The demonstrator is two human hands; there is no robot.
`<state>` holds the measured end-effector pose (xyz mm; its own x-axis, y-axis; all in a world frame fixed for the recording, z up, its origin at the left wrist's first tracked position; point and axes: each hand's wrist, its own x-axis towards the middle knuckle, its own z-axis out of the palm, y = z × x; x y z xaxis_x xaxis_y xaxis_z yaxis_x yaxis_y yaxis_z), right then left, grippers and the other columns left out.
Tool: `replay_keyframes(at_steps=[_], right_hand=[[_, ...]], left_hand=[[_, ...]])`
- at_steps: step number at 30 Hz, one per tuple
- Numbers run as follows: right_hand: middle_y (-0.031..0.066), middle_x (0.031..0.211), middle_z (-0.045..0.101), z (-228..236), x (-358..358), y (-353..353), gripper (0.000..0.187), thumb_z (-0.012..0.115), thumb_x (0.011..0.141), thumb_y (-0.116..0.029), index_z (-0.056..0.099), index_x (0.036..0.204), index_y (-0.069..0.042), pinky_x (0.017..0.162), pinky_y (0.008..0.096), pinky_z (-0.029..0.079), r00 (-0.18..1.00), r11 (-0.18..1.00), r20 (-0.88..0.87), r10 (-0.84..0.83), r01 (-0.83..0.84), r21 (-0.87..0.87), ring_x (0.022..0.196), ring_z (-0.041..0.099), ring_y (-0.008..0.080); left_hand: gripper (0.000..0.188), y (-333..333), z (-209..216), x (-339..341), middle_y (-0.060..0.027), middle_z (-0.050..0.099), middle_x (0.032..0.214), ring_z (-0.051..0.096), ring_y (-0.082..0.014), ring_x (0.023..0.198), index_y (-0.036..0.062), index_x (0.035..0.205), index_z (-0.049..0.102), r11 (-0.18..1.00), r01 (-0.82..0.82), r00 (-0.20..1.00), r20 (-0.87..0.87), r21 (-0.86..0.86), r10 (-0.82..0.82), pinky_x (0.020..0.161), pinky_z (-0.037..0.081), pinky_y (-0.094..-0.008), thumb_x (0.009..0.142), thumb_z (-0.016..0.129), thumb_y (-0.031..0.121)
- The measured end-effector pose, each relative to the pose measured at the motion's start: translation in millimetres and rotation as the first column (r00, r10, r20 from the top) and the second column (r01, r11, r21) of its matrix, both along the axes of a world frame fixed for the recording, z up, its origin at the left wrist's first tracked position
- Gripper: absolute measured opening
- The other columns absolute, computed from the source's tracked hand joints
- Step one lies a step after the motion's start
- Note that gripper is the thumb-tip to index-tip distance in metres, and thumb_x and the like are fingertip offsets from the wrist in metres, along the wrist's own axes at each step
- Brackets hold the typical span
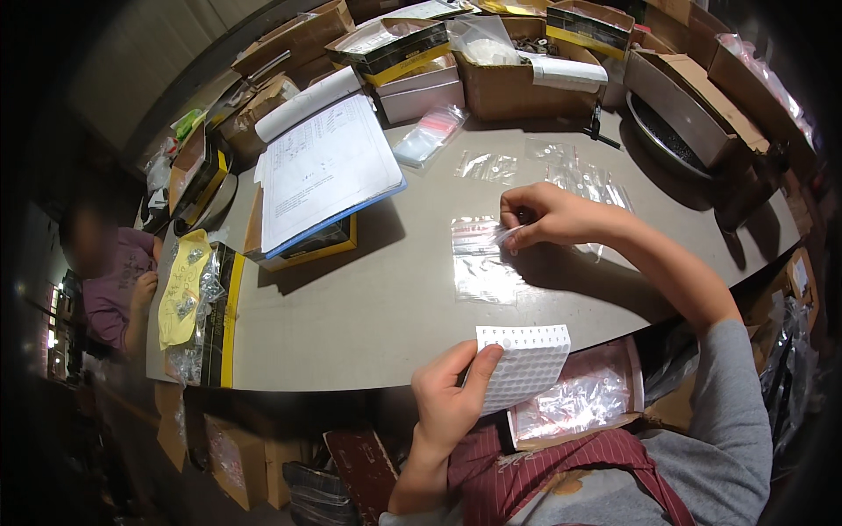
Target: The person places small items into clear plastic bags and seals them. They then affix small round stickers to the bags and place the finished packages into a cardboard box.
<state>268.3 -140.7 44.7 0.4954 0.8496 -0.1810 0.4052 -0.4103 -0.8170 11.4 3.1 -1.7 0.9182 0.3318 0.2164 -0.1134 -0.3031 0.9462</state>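
My left hand [449, 396] grips a white sheet of round stickers [524, 368] near the table's front edge, thumb on top. Rows of pale dots cover the sheet, with small marks along its upper part. Over the table, my right hand [545, 216] is closed in a pinch at the upper right of some clear zip bags [484, 276]. A small pale edge shows at its fingertips; whether it is a sticker or a bag's edge, I cannot tell. More clear zip bags [601, 182] lie beyond and beside the right hand, some with small pale dots on them.
A clipboard with papers [329, 167] rests tilted on a box at left. A stack of bags [430, 136] lies behind. Boxes [535, 92] line the far edge, with a dark round pan [662, 131] at right. Below the edge sits an open box of bags [583, 394]. Another person [114, 280] is at far left.
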Motion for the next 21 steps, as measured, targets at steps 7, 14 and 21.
replay_keyframes(at_steps=[7,14,21], right_hand=[[0.0057,0.121,0.062,-8,-5,-25,0.021,0.079,0.087,-0.015,0.067,0.1,-0.003,0.096,0.0347,0.044,0.947,0.975,0.315,-0.056,-0.016,0.223,0.112,0.054,0.0154],[0.0107,0.11,0.066,-12,-11,-40,0.023,0.058,0.104,-0.02,0.07,0.105,-0.001,0.093,0.0365,0.049,0.996,0.981,-0.089,-0.032,0.048,0.186,0.105,0.061,0.0184],[0.0181,0.127,0.058,-8,-1,-68,0.033,0.071,0.094,-0.022,0.063,0.119,-0.001,0.107,0.0418,0.043,0.822,0.992,0.559,-0.113,0.123,0.02,0.124,0.053,0.0343]], left_hand=[[0.019,-4,-8,2,-0.0063,0.064,0.07,0.052,-0.0075,0.066,-0.0047,0.095,0.07,0.989,-0.005,1.0,0.013,-0.146,0.007,0.059,0.045,-0.0263,0.097,0.072,0.014],[0.024,-8,-2,2,-0.0038,0.069,0.082,0.056,-0.007,0.076,-0.006,0.108,0.07,0.972,-0.024,1.0,-0.02,-0.234,0.019,0.068,0.048,-0.0244,0.101,0.068,0.016],[0.028,-8,5,2,-0.0036,0.071,0.09,0.059,-0.0078,0.084,-0.0079,0.116,0.068,0.951,0.009,0.999,-0.046,-0.309,-0.024,0.073,0.05,-0.0245,0.104,0.062,0.016]])
